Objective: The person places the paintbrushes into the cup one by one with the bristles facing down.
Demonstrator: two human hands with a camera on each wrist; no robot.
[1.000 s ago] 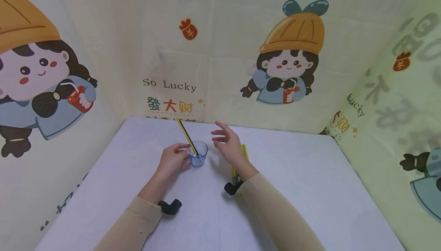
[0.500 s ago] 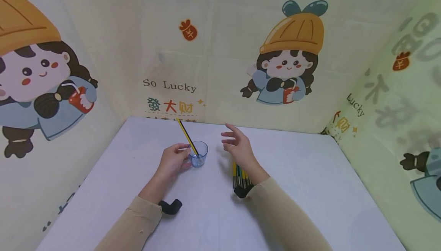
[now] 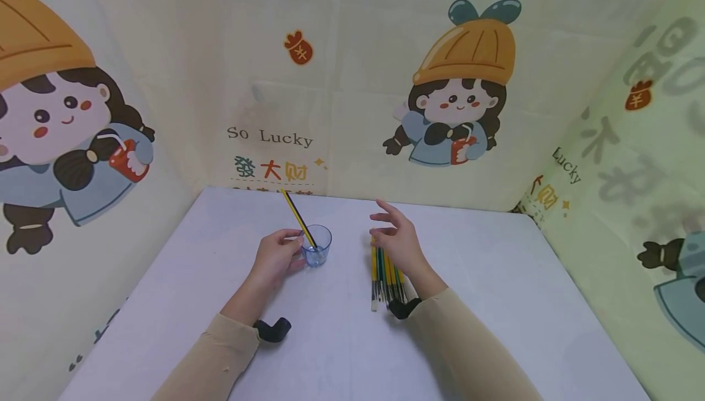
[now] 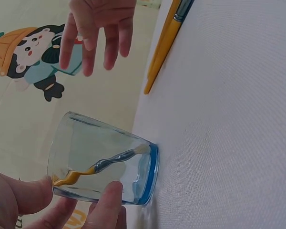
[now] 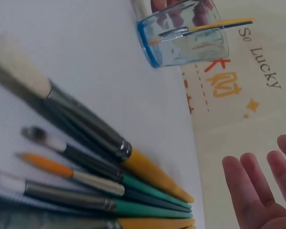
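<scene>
My left hand (image 3: 277, 257) grips a clear drinking glass (image 3: 317, 259) with a blue base, thumb and fingers around its side. The glass stands upright on the table. Inside it lean paintbrushes (image 5: 236, 22), bristles down, with a yellow and a dark handle sticking out over the rim. To the right, my right hand (image 3: 401, 243) hovers over the handle ends of a row of paintbrushes (image 3: 384, 272), its fingers extended and holding nothing. In the right wrist view the row shows a wide white-bristled brush (image 5: 21, 62) and an orange-bristled brush (image 5: 47, 164). The hand partly hides the row in the head view.
A white-covered table (image 3: 341, 352) carries everything. Its far edge meets a patterned cloth backdrop (image 3: 352, 113) with cartoon figures, and similar cloth hangs at both sides. A black strap piece (image 3: 273, 330) juts from the left wrist, another (image 3: 404, 308) from the right.
My right hand has moved rightward, away from the glass and over the row of paintbrushes, uncovering more of their bristle ends. My left hand and the glass have stayed in place.
</scene>
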